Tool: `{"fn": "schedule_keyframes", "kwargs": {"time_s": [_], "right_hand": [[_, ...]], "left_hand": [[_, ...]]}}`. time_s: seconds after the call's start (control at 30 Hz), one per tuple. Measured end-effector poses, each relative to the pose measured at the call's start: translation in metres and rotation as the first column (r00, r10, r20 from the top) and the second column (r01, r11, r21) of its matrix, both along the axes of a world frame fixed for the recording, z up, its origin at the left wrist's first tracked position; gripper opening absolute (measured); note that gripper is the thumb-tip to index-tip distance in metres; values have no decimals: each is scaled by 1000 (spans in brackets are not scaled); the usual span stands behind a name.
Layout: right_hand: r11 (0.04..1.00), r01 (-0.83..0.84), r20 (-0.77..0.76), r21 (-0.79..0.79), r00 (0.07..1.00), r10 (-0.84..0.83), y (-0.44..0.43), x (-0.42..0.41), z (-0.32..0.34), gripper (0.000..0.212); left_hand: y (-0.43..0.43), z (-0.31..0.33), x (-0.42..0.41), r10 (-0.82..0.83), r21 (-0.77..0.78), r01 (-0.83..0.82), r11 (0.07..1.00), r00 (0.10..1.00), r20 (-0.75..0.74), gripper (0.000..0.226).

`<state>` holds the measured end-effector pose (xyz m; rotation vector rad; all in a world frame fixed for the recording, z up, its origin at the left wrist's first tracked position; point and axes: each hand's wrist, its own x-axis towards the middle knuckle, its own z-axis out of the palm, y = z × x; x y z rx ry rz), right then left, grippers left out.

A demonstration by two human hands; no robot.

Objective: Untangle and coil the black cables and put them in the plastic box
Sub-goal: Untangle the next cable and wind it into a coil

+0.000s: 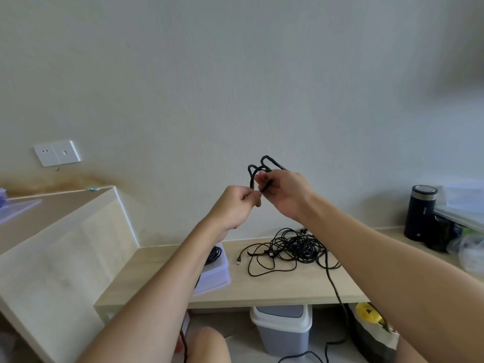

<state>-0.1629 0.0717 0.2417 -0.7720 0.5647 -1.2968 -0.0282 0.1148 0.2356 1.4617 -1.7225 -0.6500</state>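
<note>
Both hands are raised in front of the wall, above the desk. My right hand [285,192] pinches a thick black cable [264,165] whose loops stick up above its fingers. My left hand [235,205] has curled fingers right next to it and grips the same cable just below. On the desk lies a tangled heap of thin black cables [296,248], one strand running off the front edge to the floor. The clear plastic box [217,273] stands left of the heap, partly hidden by my left forearm, with a coiled black cable [214,254] inside.
The light wooden desk [275,289] meets a raised shelf [65,231] on the left. At the right stand a dark cylindrical flask [419,213], plastic bags and a clear container. A grey bin [282,328] sits under the desk. A wall socket [56,153] is at the left.
</note>
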Motion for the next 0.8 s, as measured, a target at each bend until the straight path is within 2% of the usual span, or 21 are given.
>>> {"fn": "schedule_keyframes", "kwargs": {"time_s": [0.13, 0.27, 0.33, 0.4, 0.47, 0.53, 0.63, 0.73, 0.8], "right_hand": [[996, -80, -16, -41, 997, 80, -1, -4, 2, 20], [979, -187, -94, -87, 980, 178, 5, -7, 6, 12], [970, -229, -70, -84, 972, 224, 8, -5, 9, 18], [981, -169, -78, -93, 984, 162, 8, 1, 8, 21], [989, -110, -136, -98, 986, 96, 10, 8, 7, 20], [989, -83, -226, -120, 973, 54, 12, 12, 4, 19], [983, 26, -377, -180, 921, -94, 13, 10, 3, 18], [952, 157, -399, -263, 881, -255, 14, 5, 12, 20], [934, 185, -391, -307, 870, -300, 17, 0, 20, 19]], "left_hand": [[4, 12, 12, -65, 90, 65, 994, 998, -4, 32], [7, 20, 19, -119, 206, 125, 971, 992, -44, 29], [9, 21, 17, -115, 235, 121, 965, 993, -40, 24], [9, 22, 8, -128, 230, 153, 961, 984, -120, 18], [6, 20, -4, -133, 167, 187, 968, 948, -289, 20], [2, 19, -13, -90, 80, 131, 988, 916, -392, 25], [-6, 12, -19, -6, -17, 0, 1000, 948, -319, 29], [-13, -2, -16, 79, -46, -90, 995, 975, -206, 28], [-17, -13, -11, 162, -68, -174, 982, 974, -157, 25]]}}
